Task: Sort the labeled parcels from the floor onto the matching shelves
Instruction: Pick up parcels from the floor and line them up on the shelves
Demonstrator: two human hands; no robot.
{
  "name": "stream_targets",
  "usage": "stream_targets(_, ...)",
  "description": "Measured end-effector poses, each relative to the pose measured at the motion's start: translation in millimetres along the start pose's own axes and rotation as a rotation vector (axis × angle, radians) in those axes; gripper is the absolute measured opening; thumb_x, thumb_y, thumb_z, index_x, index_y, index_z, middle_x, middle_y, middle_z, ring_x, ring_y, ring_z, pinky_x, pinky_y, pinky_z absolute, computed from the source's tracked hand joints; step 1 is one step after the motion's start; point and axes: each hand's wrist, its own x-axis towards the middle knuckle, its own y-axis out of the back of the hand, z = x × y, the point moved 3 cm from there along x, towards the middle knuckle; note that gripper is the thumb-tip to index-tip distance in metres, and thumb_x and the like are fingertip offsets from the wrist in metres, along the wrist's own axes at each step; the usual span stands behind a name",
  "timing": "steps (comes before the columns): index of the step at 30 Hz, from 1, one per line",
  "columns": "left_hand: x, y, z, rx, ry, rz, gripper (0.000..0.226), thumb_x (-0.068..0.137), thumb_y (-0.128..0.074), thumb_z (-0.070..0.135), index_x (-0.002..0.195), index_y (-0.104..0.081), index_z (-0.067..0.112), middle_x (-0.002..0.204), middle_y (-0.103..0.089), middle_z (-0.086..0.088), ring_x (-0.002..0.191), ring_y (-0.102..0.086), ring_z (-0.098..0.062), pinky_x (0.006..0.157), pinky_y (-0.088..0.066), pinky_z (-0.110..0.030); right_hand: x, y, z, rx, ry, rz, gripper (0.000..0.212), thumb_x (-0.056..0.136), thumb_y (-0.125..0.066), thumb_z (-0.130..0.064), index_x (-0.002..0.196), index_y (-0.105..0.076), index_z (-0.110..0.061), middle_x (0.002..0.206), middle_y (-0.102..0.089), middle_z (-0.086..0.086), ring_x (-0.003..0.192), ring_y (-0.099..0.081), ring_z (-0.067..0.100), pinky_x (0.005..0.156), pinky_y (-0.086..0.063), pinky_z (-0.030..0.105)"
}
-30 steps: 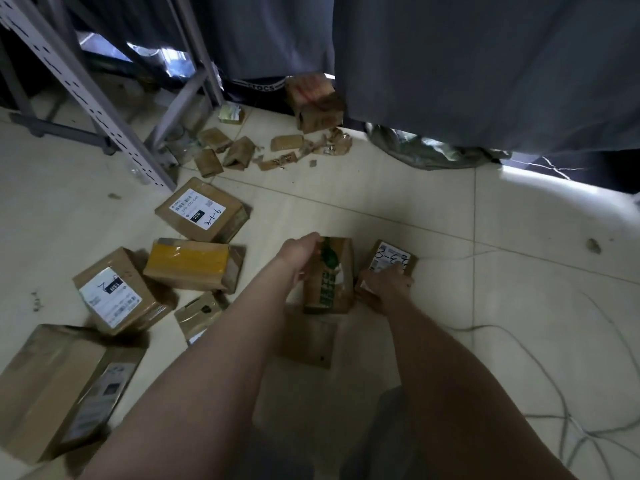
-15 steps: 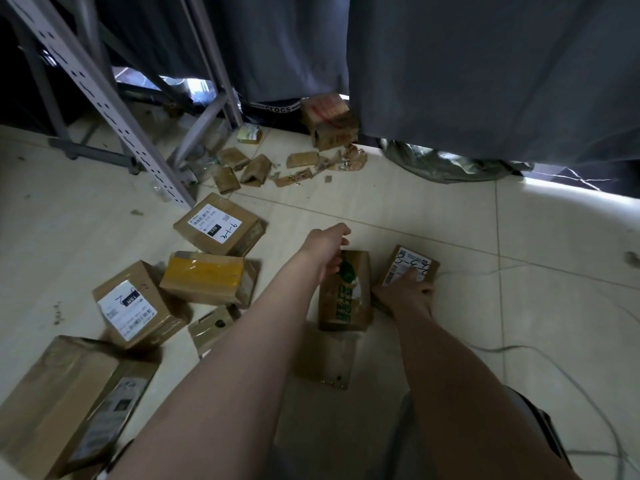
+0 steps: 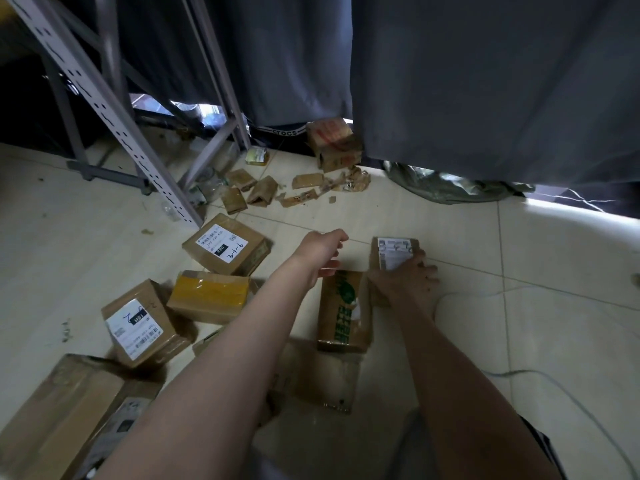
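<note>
Several cardboard parcels lie on the tiled floor. My right hand point(image 3: 410, 277) grips a small parcel with a white label point(image 3: 393, 252) and tilts it up off the floor. Beside it lies a brown parcel with green print point(image 3: 343, 313). My left hand point(image 3: 325, 251) hovers just above that parcel's far end, fingers loosely extended, holding nothing. To the left lie a parcel marked 9-1-4 point(image 3: 227, 247), a parcel wrapped in yellow tape point(image 3: 209, 296) and a parcel with a label reading HS1 point(image 3: 142, 322).
A grey metal shelf frame point(image 3: 104, 109) rises at the upper left. A dark curtain point(image 3: 485, 81) hangs across the back, with torn cardboard scraps point(image 3: 301, 192) below it. A large box point(image 3: 52, 420) lies at the lower left. Thin cables point(image 3: 554, 379) trail over the floor on the right.
My left hand has let go of the green-printed parcel and lifted above it. My right hand has tipped the small labeled parcel upward.
</note>
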Motion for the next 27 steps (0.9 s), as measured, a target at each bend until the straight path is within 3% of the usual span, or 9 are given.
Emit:
stream_targets(3,3,9,4,-0.014,-0.016,0.028,0.043,0.093,-0.06,0.033,0.123,-0.058,0.002,0.123,-0.06,-0.015,0.107,-0.063,-0.031,0.09,-0.051,-0.039,2,9,-29,-0.036,0.082,0.163,0.109,0.063,-0.083,-0.052,0.143,-0.021,-0.011,0.14,-0.033,0.02,0.128,-0.037,0.04,0.103,-0.038,0.046)
stream_targets(8,2,19,12,0.055,-0.069,-0.008,0.061,0.088,-0.061,0.047,0.134,-0.048,0.009,0.132,-0.052,-0.009,0.116,-0.055,-0.027,0.096,-0.05,-0.039,-19,12,-67,0.168,0.369,0.343,0.1,0.053,-0.088,-0.043,0.132,-0.034,-0.013,0.131,-0.039,0.01,0.118,-0.04,0.027,0.093,-0.048,0.042)
stream_targets(12,8,27,11,0.08,-0.115,-0.072,0.092,0.059,-0.066,0.067,0.134,-0.052,0.015,0.123,-0.065,0.002,0.112,-0.058,-0.019,0.101,-0.046,-0.043,-48,-1,-77,0.249,0.589,0.337,0.092,0.053,-0.085,-0.043,0.126,-0.039,-0.013,0.129,-0.042,0.006,0.116,-0.044,0.023,0.086,-0.05,0.036)
stream_targets(14,16,33,7,0.031,-0.135,-0.058,0.087,0.058,-0.071,0.06,0.131,-0.054,0.016,0.112,-0.072,0.003,0.106,-0.065,-0.018,0.101,-0.049,-0.047,-59,-3,-81,0.232,0.725,0.325,0.089,0.053,-0.081,-0.042,0.126,-0.04,-0.011,0.131,-0.041,0.007,0.115,-0.043,0.023,0.086,-0.047,0.033)
stream_targets(19,-3,42,9,-0.093,-0.145,0.01,0.058,0.083,-0.071,0.031,0.13,-0.042,0.015,0.113,-0.067,-0.003,0.105,-0.065,-0.021,0.095,-0.054,-0.047,-68,3,-86,0.231,0.868,0.32,0.083,0.056,-0.077,-0.041,0.123,-0.042,-0.007,0.137,-0.04,0.009,0.122,-0.042,0.025,0.087,-0.044,0.028)
stream_targets(21,-1,45,8,-0.109,-0.166,0.022,0.057,0.083,-0.071,0.025,0.13,-0.041,0.014,0.107,-0.068,-0.002,0.099,-0.067,-0.02,0.087,-0.057,-0.044,-70,4,-84,0.237,0.892,0.308,0.082,0.058,-0.08,-0.039,0.123,-0.042,-0.007,0.14,-0.039,0.01,0.125,-0.042,0.024,0.089,-0.045,0.026)
stream_targets(24,-2,50,9,-0.138,-0.214,0.052,0.056,0.083,-0.072,0.017,0.128,-0.039,0.012,0.098,-0.067,-0.001,0.088,-0.067,-0.017,0.071,-0.059,-0.035,-67,5,-80,0.332,0.916,0.214,0.082,0.061,-0.085,-0.029,0.127,-0.041,-0.006,0.142,-0.038,0.01,0.129,-0.042,0.017,0.096,-0.041,0.013)
stream_targets(27,-4,55,10,-0.189,-0.232,0.071,0.044,0.083,-0.072,0.016,0.117,-0.045,0.011,0.097,-0.067,-0.005,0.087,-0.068,-0.021,0.076,-0.061,-0.04,-63,10,-77,0.628,0.772,0.058,0.085,0.068,-0.084,-0.019,0.135,-0.033,-0.015,0.136,-0.045,0.007,0.123,-0.055,0.015,0.096,-0.053,0.027)
